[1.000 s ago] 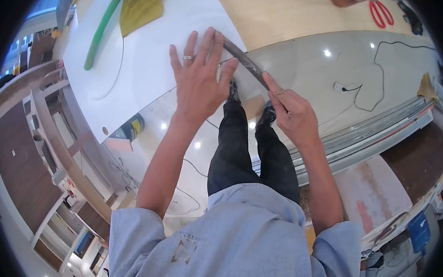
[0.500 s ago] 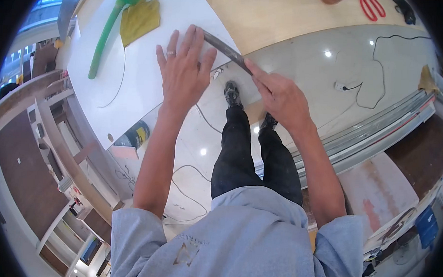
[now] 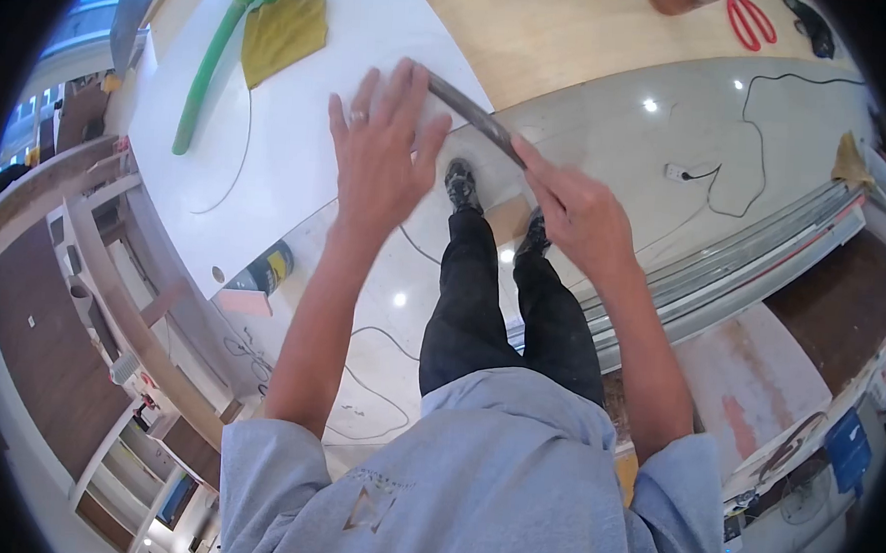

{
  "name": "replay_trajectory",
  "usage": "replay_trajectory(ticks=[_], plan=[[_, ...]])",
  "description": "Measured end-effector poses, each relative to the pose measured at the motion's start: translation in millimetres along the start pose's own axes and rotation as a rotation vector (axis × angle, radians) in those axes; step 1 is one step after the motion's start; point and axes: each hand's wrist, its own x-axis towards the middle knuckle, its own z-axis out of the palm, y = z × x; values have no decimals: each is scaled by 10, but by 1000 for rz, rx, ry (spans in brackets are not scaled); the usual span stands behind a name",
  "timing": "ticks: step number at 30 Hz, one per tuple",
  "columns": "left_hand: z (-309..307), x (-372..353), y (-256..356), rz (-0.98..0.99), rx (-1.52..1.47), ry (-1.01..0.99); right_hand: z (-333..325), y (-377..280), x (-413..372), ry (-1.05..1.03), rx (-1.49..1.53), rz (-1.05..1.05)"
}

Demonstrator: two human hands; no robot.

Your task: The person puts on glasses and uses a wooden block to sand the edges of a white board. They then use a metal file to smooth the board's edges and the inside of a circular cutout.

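Observation:
My right hand (image 3: 584, 219) is closed around one end of a long dark file (image 3: 476, 116), its index finger stretched along the tool. The file slants up and left across the edge of the white sheet (image 3: 279, 148). My left hand (image 3: 381, 163) has its fingers spread over the sheet, with the index fingertip right at the file's far end. A ring shows on one of its fingers. Left of it lie an olive-yellow cloth (image 3: 285, 36) and a green mallet (image 3: 208, 69), whose head is partly cut off by the frame.
A pale wooden board (image 3: 546, 32) extends at the top, bearing red-handled scissors (image 3: 752, 22). On the floor are a power socket (image 3: 677, 173) with a black cord, a dark can (image 3: 268, 267) under the sheet, and long metal profiles (image 3: 744, 262) at right.
Both hands and the file have shifted slightly right and down. The left hand's fingers have lifted and bent a little, and the view has moved slightly.

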Motion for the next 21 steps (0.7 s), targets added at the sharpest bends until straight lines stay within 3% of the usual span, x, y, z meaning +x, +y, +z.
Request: replay_trajectory(ticks=[5, 11, 14, 17, 21], plan=[[10, -241, 163, 20, -13, -2, -5, -56, -410, -62, 26, 141], [5, -66, -64, -29, -1, 27, 118, -157, -75, -26, 23, 88], [-37, -292, 114, 36, 10, -24, 50, -155, -443, -4, 44, 107], [12, -301, 260, 41, -5, -20, -53, -130, -585, -113, 21, 210], [131, 94, 5, 4, 20, 64, 90, -37, 27, -26, 108, 113]])
